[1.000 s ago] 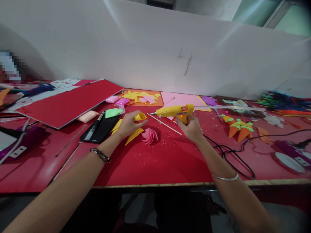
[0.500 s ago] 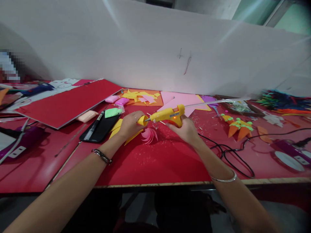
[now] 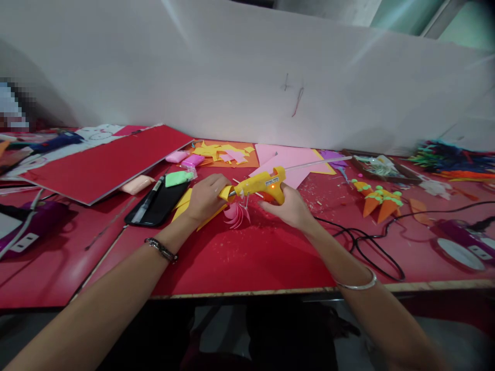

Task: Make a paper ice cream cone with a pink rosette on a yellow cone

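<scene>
My right hand [image 3: 291,207] is closed round the handle of a yellow hot glue gun [image 3: 260,183], its small light glowing orange and a clear glue stick [image 3: 317,163] jutting from its back. Between the fingers of my left hand [image 3: 207,198] is a curled strip of yellow paper [image 3: 227,192]. The gun's metal nozzle points into that curl; whether it touches the paper I cannot tell. Just below lies a pink swirled paper flower [image 3: 236,215] on the red tabletop. More yellow paper [image 3: 211,219] sits under my left hand, partly hidden.
Left of my hands lie a black phone [image 3: 154,208] with a pen on it and a green clay packet [image 3: 178,178]. A red board [image 3: 104,165] leans farther left. Orange paper carrots [image 3: 381,203], a black cord [image 3: 359,242] and a purple power strip [image 3: 469,239] are on the right.
The glue gun has moved slightly left, bringing its nozzle into the yellow paper curl. My left hand still holds the strip in nearly the same place.
</scene>
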A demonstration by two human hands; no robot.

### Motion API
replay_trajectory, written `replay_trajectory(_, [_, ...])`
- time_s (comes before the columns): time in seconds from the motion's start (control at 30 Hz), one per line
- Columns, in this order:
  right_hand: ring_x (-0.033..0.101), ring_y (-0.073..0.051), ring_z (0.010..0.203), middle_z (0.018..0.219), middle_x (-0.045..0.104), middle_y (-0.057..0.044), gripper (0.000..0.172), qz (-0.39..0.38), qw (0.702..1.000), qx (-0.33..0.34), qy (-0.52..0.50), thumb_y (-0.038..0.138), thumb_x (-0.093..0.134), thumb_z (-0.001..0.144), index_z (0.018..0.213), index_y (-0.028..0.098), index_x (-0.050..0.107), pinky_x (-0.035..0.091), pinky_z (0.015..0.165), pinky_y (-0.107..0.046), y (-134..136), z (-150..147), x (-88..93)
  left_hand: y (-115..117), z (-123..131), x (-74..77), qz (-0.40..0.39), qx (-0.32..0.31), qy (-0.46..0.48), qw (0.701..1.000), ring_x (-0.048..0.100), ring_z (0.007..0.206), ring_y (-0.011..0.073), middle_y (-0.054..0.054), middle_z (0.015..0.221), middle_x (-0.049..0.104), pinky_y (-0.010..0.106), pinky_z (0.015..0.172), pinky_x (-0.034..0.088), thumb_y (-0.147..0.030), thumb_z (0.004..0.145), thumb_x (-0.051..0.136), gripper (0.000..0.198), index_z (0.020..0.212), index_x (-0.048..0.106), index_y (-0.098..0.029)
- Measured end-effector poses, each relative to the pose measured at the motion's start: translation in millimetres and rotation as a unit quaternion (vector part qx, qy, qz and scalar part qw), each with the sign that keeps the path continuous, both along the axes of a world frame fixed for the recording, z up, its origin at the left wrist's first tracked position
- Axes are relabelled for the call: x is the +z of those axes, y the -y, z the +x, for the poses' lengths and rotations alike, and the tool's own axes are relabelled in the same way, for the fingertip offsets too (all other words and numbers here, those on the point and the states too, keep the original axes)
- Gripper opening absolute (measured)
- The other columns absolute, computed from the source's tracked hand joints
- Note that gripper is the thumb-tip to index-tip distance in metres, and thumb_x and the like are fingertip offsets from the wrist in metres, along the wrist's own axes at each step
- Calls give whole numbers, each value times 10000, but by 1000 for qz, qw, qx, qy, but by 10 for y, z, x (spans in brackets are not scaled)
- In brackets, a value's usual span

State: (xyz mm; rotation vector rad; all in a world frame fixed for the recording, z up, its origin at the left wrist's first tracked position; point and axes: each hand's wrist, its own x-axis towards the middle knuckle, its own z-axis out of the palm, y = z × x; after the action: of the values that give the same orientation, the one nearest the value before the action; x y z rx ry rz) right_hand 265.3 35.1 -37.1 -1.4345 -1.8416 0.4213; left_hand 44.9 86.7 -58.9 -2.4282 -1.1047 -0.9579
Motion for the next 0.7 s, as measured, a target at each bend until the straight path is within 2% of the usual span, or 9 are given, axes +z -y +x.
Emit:
replay_trajectory(0.33, [444, -95, 504, 636, 546, 13, 268, -17, 999, 32, 19, 332, 535, 626, 835, 164, 538, 327, 459, -214, -2, 31, -2, 55, 4, 34, -30, -30, 12, 999, 474, 615, 141, 24, 666, 533, 240, 545, 313, -272, 723, 521, 107, 689, 505, -173])
replay_trajectory(0.53, [435, -98, 517, 633, 527, 17, 209, 4, 998, 41, 50, 285, 510, 650, 824, 169, 516, 311, 475, -211, 3, 61, 32, 21, -9, 0, -25, -47, 22, 998, 455, 581, 132, 16, 639, 521, 236, 519, 306, -210, 720, 505, 64, 670, 498, -171])
replay_trajectory(0.7, [436, -103, 510, 607, 508, 17, 209, 24, 996, 26, 78, 278, 493, 664, 838, 164, 516, 292, 471, -208, -4, 84, 57, 9, -12, -6, -39, -51, 24, 998, 466, 586, 128, 15, 659, 532, 230, 531, 325, -232, 727, 516, 78, 689, 497, -167])
